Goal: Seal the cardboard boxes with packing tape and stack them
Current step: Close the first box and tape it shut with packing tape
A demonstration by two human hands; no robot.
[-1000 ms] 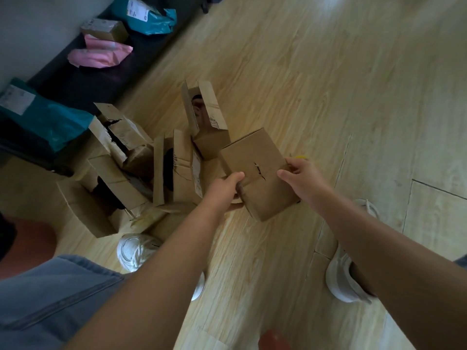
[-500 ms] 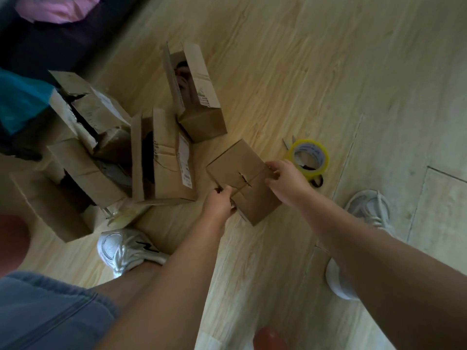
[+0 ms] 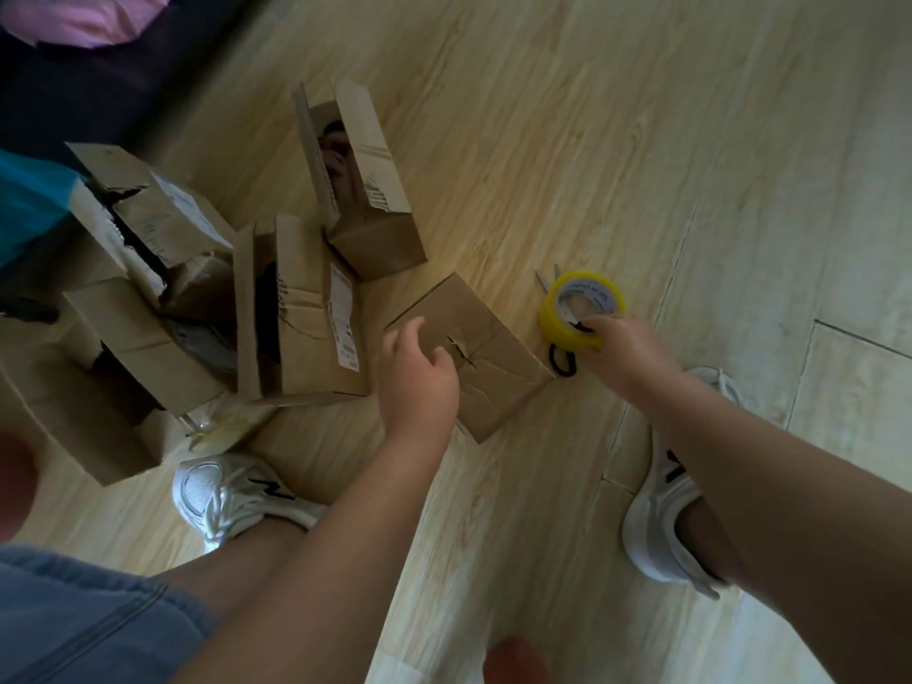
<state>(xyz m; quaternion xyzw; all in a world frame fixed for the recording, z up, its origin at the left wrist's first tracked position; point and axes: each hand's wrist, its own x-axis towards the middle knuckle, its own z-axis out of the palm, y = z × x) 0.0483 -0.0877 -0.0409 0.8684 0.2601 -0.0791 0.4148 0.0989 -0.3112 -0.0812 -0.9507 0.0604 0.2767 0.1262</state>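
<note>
Set down on the floor, the light, stiff box lies under the loosely spread left hand, while the right hand pinches the rigid tape roll's near rim.

The closed cardboard box, held up by both hands a second ago, now lies on the wooden floor. The right hand has left it and grips the yellow packing tape roll. The left hand has let go, its fingers loose above the box.
</note>
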